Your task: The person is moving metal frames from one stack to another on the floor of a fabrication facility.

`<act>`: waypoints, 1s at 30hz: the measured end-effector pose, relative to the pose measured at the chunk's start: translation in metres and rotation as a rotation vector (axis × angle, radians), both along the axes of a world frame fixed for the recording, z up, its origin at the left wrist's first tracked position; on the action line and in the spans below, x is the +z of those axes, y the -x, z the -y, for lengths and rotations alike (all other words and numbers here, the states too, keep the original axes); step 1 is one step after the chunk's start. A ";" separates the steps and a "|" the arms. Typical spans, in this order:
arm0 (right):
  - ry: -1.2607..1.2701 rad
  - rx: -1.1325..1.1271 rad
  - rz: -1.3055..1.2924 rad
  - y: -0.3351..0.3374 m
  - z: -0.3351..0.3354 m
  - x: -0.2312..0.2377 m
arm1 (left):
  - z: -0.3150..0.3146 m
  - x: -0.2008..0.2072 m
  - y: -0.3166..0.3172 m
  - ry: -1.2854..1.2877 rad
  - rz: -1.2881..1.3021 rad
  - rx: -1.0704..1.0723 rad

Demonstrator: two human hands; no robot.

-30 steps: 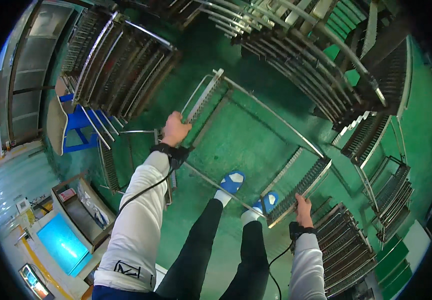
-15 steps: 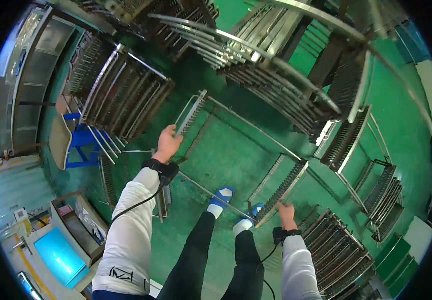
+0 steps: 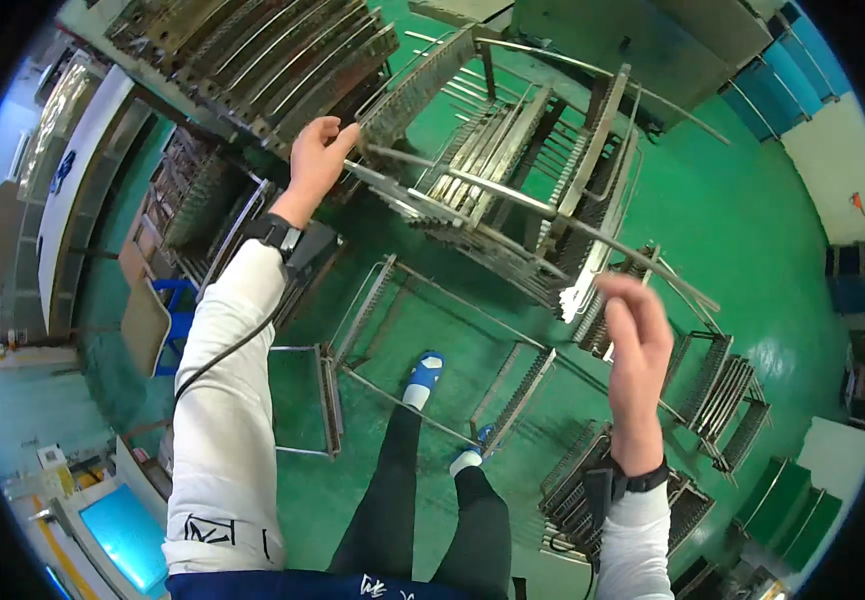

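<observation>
My left hand is raised at the upper left, thumb and fingers apart, nothing held. It is beside the near left corner of a metal rack with slotted sides and long rails; whether the fingertips touch it I cannot tell. My right hand, slightly blurred, is over the rack's near right end with fingers stretched forward and apart. No object shows in it. Below, a rectangular metal rack frame with toothed side bars lies on the green floor around my feet, apart from both hands.
Rusty slotted racks are stacked at the far left. More racks stand at the right and lower right. A chair with a blue frame is at the left, and a blue-topped table at the lower left.
Both my hands have come off the rack frame on the floor and moved forward to the larger rack. The view has tipped forward, and the floor frame stays lying by my feet.
</observation>
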State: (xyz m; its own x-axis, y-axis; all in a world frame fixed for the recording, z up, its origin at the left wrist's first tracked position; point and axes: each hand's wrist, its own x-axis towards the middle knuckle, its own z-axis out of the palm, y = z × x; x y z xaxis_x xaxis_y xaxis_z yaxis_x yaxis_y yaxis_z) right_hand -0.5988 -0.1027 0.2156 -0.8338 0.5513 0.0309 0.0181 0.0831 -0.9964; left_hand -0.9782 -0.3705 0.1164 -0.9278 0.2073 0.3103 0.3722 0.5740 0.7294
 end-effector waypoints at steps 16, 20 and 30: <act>0.503 -0.426 0.033 0.154 -0.090 -0.068 | -0.088 -0.011 0.115 0.247 0.530 -0.101; 0.445 -0.551 0.116 0.147 -0.115 -0.083 | -0.114 0.025 0.121 0.025 0.378 -0.212; 0.070 -0.713 0.081 0.054 -0.041 0.032 | -0.042 0.171 -0.030 -0.146 0.307 -0.231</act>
State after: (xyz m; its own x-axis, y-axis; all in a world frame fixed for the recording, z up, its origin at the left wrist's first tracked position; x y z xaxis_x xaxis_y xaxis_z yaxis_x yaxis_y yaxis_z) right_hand -0.6530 -0.0621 0.2471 -0.2682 0.9607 -0.0712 0.1178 -0.0406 -0.9922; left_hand -0.9486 -0.3282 0.2871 -0.9159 0.3955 0.0679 0.2318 0.3831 0.8942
